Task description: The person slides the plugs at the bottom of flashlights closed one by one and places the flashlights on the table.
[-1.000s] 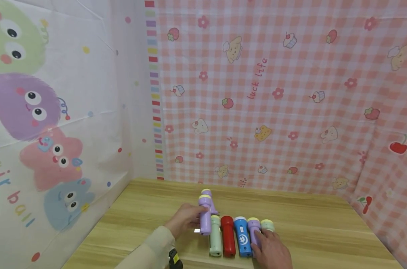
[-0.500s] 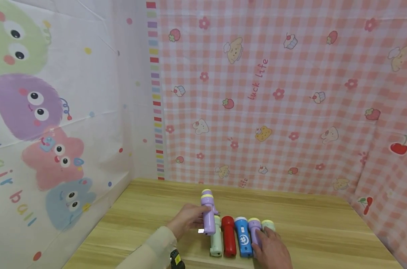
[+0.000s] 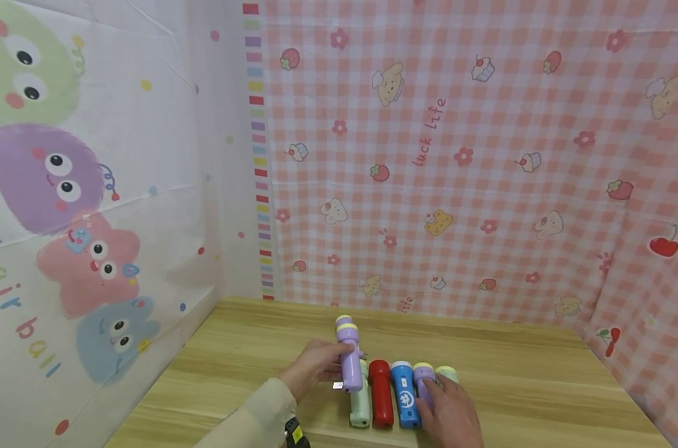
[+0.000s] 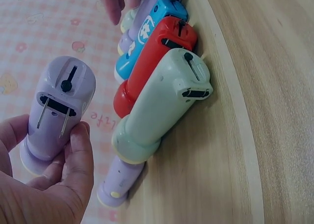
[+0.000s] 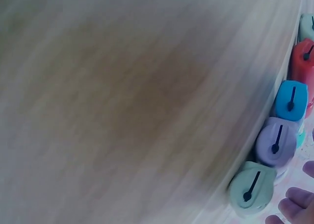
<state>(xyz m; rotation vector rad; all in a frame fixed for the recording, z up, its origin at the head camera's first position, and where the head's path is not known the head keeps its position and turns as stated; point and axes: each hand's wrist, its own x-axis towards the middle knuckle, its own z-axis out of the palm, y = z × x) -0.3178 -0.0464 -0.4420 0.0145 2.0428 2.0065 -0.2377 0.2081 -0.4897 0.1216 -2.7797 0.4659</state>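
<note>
My left hand grips a purple flashlight with a yellow rim, held raised over the row's left end. Two metal plug prongs stick out from its body in the left wrist view. Behind it lies another purple flashlight, mostly covered in the head view. A row of flashlights lies on the table: mint green, red, blue, purple and pale green. My right hand is over the last two, fingers loosely bent; contact is unclear.
The wooden table meets a pink checked cloth at the back. On the left hangs a white cloth with cartoon figures. A dark device with a yellow mark shows below the left sleeve.
The held purple flashlight has moved slightly right and now overlaps the mint green one. My right hand has shifted a little, staying over the row's right end.
</note>
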